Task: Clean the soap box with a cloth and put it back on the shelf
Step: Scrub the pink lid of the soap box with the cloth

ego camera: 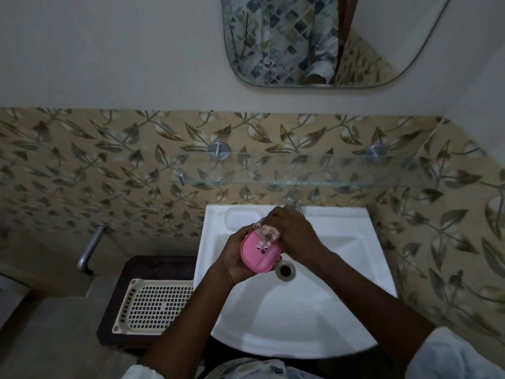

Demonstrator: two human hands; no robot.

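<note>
- My left hand [235, 258] gripped the pink soap box [259, 253] from below and from the left, fingers curled round its edge, with its perforated face turned up toward me.
- My right hand [293, 233] was closed round a small bunched cloth [269, 231] and pressed it onto the far end of the box, so the two hands met over the box.
- The box sat between the hands, above the white sink [314, 324] and just left of the drain [285, 270]. It touched neither of them.
- Its long axis appeared to run roughly from me toward the wall, leaning slightly left. The cloth covered the wall end, and the near end lay in my left palm.
- The glass shelf [314, 173] lay straight ahead of both hands, above the tap [295, 202] and across the tiled wall, with nothing on it that I could see.
- My right hand was the nearer to the shelf, but the left carried the box. In my judgement the return called for a lift forward and up by the left hand, with the box turned level first.
- Off to the left a cream plastic basket [153, 305] rested on a dark stand, well apart from the work.
- The wiping looked unfinished, and the box was not yet back on the shelf.
</note>
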